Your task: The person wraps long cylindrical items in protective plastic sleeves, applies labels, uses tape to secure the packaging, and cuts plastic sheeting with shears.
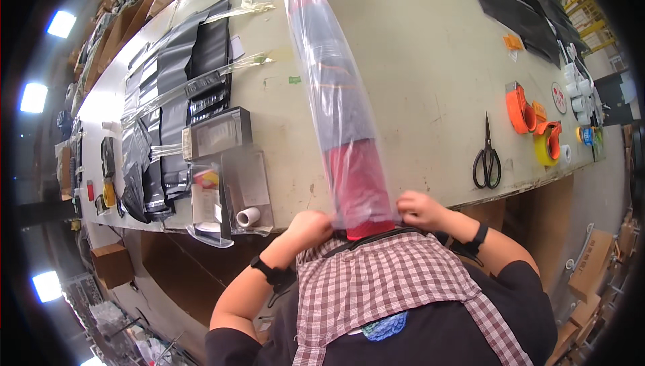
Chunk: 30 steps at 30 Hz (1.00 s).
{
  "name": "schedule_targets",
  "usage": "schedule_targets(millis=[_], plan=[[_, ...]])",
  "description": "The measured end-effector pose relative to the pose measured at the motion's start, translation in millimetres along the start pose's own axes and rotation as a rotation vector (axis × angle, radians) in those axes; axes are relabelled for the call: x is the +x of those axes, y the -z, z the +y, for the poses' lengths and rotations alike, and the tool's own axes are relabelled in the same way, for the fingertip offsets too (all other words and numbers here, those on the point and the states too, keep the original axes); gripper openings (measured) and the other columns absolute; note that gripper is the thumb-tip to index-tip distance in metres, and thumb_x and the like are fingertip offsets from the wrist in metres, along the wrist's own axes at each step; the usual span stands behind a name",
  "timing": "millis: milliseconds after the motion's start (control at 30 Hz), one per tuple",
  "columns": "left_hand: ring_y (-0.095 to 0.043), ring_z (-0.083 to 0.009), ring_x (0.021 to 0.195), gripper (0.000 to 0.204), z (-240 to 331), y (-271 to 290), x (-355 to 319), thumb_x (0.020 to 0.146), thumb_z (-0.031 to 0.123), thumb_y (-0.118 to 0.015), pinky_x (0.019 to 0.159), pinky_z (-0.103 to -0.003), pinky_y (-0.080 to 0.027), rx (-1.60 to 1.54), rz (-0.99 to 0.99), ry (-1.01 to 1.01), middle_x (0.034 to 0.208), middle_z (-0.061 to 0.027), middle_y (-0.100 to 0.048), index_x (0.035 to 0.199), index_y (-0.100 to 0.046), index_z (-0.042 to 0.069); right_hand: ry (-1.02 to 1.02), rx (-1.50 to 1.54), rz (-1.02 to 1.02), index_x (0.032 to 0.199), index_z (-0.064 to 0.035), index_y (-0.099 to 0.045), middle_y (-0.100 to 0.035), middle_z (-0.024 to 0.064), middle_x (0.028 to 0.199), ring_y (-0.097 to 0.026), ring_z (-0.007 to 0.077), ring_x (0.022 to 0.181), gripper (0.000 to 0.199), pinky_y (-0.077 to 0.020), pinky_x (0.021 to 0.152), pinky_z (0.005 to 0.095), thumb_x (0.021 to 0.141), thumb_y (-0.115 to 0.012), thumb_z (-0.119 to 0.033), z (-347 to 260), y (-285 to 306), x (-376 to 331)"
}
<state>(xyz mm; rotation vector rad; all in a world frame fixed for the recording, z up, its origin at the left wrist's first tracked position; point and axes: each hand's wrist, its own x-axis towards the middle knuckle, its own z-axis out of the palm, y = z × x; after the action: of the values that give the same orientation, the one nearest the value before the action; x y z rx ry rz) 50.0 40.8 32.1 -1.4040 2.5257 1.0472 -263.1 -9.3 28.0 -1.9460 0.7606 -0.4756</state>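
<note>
A long bundle point(363, 171) of red and dark grey material lies lengthwise across the table, its near end against my checked apron. A clear plastic bag point(327, 50) covers most of it; a strip of red shows bare at the near end. My left hand point(310, 227) is closed on the bag's edge at the left of that end. On the other side my right hand point(418, 210) pinches the same edge, fingers curled in. What lies under the fingertips is partly hidden.
Black scissors point(487, 161) lie to the right, with orange tape dispensers point(519, 109) and a yellow tape roll point(545, 151) beyond. Stacked black plastic bags point(176, 77), an open clear box point(218, 134) and a white roll point(248, 217) occupy the left. The table point(430, 84) has its near edge by my waist.
</note>
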Motion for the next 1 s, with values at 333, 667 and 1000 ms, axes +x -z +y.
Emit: schedule_targets(millis=[333,667,1000], plan=[[-0.052,-0.0349,0.054,0.029,19,50,82,0.087,0.024,-0.050,0.052,-0.040,-0.041,-0.620,0.541,0.041,0.061,-0.0225,-0.052,0.072,-0.058,0.000,-0.109,0.592,0.502,0.093,-0.0006,-0.056,-0.061,0.0108,0.081,-0.057,0.0163,0.074,0.019,-0.0459,0.066,0.0285,0.091,-0.044,-0.015,-24,34,46],[-0.059,-0.0363,0.082,0.019,22,19,66,0.080,0.022,-0.050,0.072,-0.044,-0.046,-0.228,0.410,0.262,0.084,-0.0170,-0.063,0.084,-0.063,0.009,-0.659,0.641,0.085,0.110,-0.0008,-0.053,-0.059,0.0081,0.081,-0.057,0.0115,0.062,0.025,-0.0495,0.059,0.0248,0.090,-0.040,-0.009,-12,-6,-13],[-0.058,-0.0361,0.070,0.011,48,13,68,0.075,0.015,-0.052,0.064,-0.044,-0.046,-0.075,0.044,-0.169,0.075,-0.0161,-0.060,0.074,-0.058,0.006,-0.134,0.374,1.024,0.099,0.0007,-0.057,-0.058,0.0150,0.083,-0.054,0.0225,0.063,0.018,-0.0436,0.053,0.0329,0.085,-0.051,-0.010,110,-132,66]])
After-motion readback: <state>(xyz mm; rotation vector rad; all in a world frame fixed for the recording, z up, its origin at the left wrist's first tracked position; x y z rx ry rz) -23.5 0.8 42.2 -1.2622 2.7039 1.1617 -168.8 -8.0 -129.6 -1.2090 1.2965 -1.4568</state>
